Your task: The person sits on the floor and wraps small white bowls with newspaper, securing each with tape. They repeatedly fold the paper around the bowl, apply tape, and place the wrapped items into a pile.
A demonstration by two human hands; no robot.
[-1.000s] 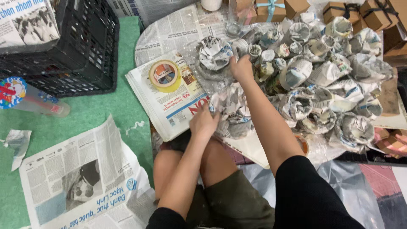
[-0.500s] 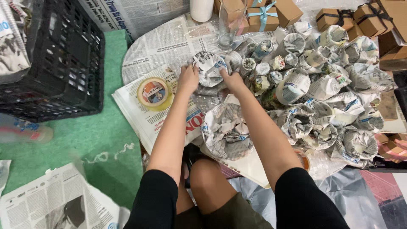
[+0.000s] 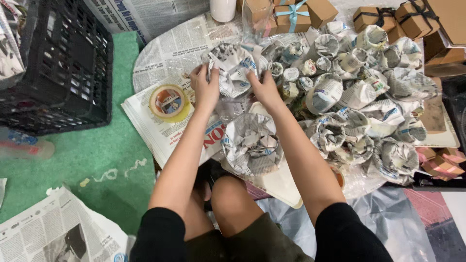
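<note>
My left hand (image 3: 206, 87) and my right hand (image 3: 262, 87) both grip one newspaper-wrapped bundle (image 3: 232, 65), one hand on each side, near the far middle of the low round tray (image 3: 281, 187). Between my forearms, closer to me, lies another newspaper-wrapped bundle (image 3: 252, 144). Several more wrapped bundles (image 3: 359, 97) crowd the tray to the right of my right hand. A roll of clear tape (image 3: 168, 102) rests on a stack of newspapers (image 3: 165, 131) just left of my left hand.
A black plastic crate (image 3: 53, 63) stands at the left on a green mat (image 3: 97, 160). Brown gift boxes with ribbons (image 3: 296, 12) line the back and right. A loose newspaper sheet (image 3: 43, 233) lies at the lower left. A white cup (image 3: 223, 8) stands at the back.
My left hand has moved up from the near bundle to the far one and now grips it together with my right hand. The view has shifted forward over the tray.
</note>
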